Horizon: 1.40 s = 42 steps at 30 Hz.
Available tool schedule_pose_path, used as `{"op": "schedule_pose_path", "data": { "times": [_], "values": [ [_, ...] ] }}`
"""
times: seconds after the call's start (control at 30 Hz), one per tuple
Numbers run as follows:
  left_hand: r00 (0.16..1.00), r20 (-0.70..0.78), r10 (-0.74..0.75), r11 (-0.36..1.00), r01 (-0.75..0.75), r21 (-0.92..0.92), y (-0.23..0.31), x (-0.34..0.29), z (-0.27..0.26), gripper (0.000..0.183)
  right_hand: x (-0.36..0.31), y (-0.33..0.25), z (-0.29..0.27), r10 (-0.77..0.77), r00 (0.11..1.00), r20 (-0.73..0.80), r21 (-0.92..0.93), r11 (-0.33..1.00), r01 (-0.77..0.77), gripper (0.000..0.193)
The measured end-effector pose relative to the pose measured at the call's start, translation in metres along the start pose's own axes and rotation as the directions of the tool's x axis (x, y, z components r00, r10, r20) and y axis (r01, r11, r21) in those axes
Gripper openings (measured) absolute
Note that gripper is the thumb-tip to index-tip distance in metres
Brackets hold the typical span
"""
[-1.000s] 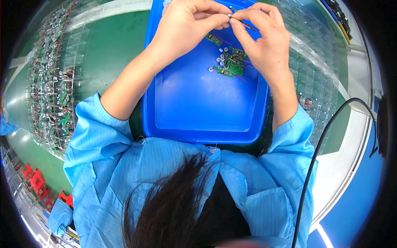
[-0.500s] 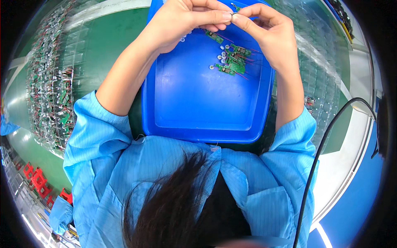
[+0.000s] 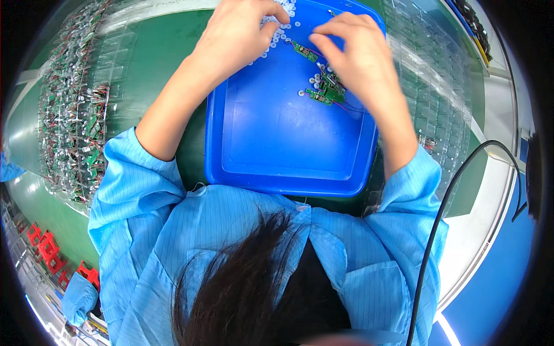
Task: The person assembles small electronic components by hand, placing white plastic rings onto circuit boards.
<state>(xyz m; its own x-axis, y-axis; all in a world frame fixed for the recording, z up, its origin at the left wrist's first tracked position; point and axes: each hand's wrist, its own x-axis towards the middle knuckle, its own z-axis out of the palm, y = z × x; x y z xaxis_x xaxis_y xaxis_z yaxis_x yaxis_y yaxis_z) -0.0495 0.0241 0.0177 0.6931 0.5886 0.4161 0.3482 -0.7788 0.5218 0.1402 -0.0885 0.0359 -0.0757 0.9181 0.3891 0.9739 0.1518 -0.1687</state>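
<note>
My left hand [image 3: 239, 34] is over the far left part of a blue plastic tray [image 3: 288, 185]. Its thumb and forefinger curve around a gap, close to many small white round caps [image 3: 280, 30]. Across from it, my right hand [image 3: 360, 55] has its thumb and forefinger apart, with nothing plain between the tips. A small part [image 3: 332, 12] shows just beyond those fingers; whether they touch it, I cannot tell. Below the hands lie a single green circuit board [image 3: 304, 52] and a clump of green circuit boards [image 3: 329, 89] with thin wires and white round ends.
Clear plastic trays full of wired boards [image 3: 72, 115] stand at the left. More clear trays [image 3: 430, 86] are stacked at the right on the green tabletop [image 3: 144, 52]. A black cable [image 3: 438, 225] curves along my right side. Red stools [image 3: 49, 248] are at the lower left.
My hands were meeting fingertip to fingertip over the tray and have parted. The left has drawn leftward, uncovering the white caps; the right has come slightly nearer. The tray has shifted slightly right.
</note>
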Motion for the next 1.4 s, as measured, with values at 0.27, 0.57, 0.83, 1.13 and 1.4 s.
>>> {"op": "schedule_pose_path", "data": {
  "times": [0.27, 0.57, 0.83, 1.13, 1.4],
  "values": [
    [0.986, 0.066, 0.154, 0.988, -0.156, 0.014, -0.001, -0.004, 0.016, 0.014, -0.008, -0.023, 0.031, -0.039, 0.999, 0.034, -0.205, 0.978, 0.045, 0.017],
    [0.988, -0.143, 0.055, 0.95, -0.096, -0.299, -0.003, 0.007, 0.014, 0.01, 0.0, -0.014, 0.008, 0.134, 0.989, 0.064, 0.238, 0.96, -0.146, 0.012],
    [0.82, 0.515, -0.25, 0.168, 0.56, -0.811, -0.021, 0.017, 0.032, 0.013, 0.002, 0.009, -0.003, 0.272, 0.959, -0.078, 0.479, 0.854, -0.203, 0.012],
    [0.401, 0.835, -0.378, -0.321, 0.789, -0.524, -0.007, 0.028, 0.023, 0.016, -0.006, 0.021, 0.008, -0.148, 0.937, -0.318, -0.04, 0.989, 0.142, 0.017],
    [0.814, 0.503, -0.291, 0.247, 0.572, -0.782, 0.003, 0.015, 0.027, 0.017, -0.005, 0.014, 0.001, -0.011, 0.944, -0.331, 0.089, 0.995, 0.043, 0.012]
  ]
}}
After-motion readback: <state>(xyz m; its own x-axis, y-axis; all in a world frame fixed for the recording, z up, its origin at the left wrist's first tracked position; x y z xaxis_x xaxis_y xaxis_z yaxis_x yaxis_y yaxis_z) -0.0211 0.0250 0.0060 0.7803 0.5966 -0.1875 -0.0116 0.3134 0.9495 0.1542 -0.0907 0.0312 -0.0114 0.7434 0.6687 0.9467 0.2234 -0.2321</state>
